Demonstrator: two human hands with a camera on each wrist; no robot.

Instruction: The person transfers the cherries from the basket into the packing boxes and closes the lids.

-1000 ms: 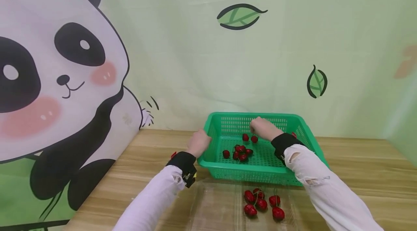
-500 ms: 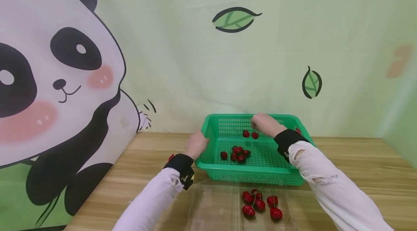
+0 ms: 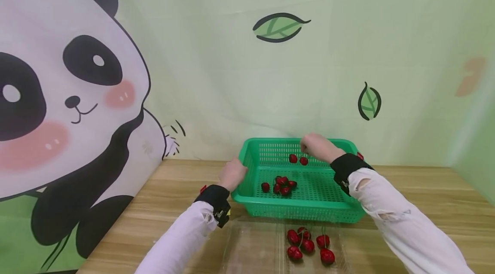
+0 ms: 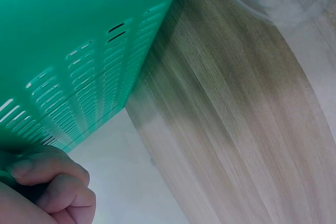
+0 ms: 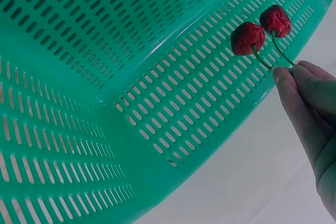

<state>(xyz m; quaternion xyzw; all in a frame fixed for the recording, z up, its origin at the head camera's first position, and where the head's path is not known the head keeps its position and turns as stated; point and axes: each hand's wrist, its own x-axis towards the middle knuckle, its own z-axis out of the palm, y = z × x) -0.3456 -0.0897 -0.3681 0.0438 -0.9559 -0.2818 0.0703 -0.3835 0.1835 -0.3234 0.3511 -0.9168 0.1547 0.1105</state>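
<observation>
My right hand [image 3: 319, 147] pinches the thin green stems of two red cherries [image 5: 248, 39], which hang inside the green plastic basket [image 3: 301, 210] near its back wall. The right wrist view shows thumb and fingertips [image 5: 286, 74] together on the stems. At the basket's left side, my left hand [image 3: 233, 174] grips the rim; its curled fingers [image 4: 65, 192] show in the left wrist view. A small heap of cherries [image 3: 284, 186] lies on the basket floor, with a single cherry [image 3: 265, 187] just left of it.
In front of the basket lies a clear plastic container [image 3: 253, 248] on the wooden table [image 3: 417, 209]. Several cherries with stems [image 3: 307, 246] lie in its right half. A printed panda cloth [image 3: 216, 72] hangs close behind the basket.
The right hand has risen a little relative to the basket, lifting the two cherries with it. The left hand stays at the rim. The head view has shifted slightly.
</observation>
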